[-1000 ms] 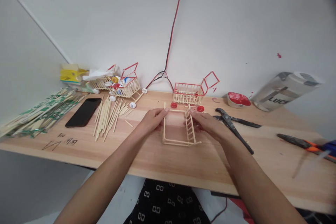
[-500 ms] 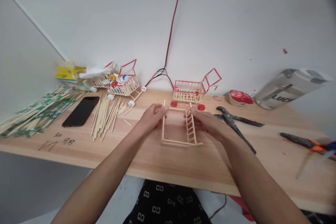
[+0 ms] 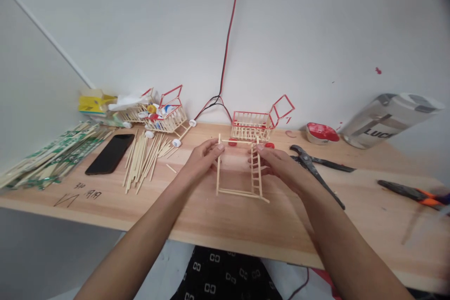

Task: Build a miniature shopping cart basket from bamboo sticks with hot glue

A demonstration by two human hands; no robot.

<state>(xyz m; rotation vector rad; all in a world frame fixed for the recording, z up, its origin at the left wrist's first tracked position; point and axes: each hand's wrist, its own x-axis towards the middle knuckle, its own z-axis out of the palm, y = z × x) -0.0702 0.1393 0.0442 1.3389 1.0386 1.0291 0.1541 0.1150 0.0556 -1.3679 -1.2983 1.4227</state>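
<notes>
Left hand (image 3: 206,156): gripping one frame (image 3: 218,173)!
Right hand (image 3: 277,161): gripping it too!
Carts (image 3: 251,126): three, all beyond the hands.

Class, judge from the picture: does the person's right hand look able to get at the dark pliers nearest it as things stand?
Probably yes: the pliers lie just right of the right hand, with nothing seen on top, though it would likely need to release the stick frame first.
</notes>
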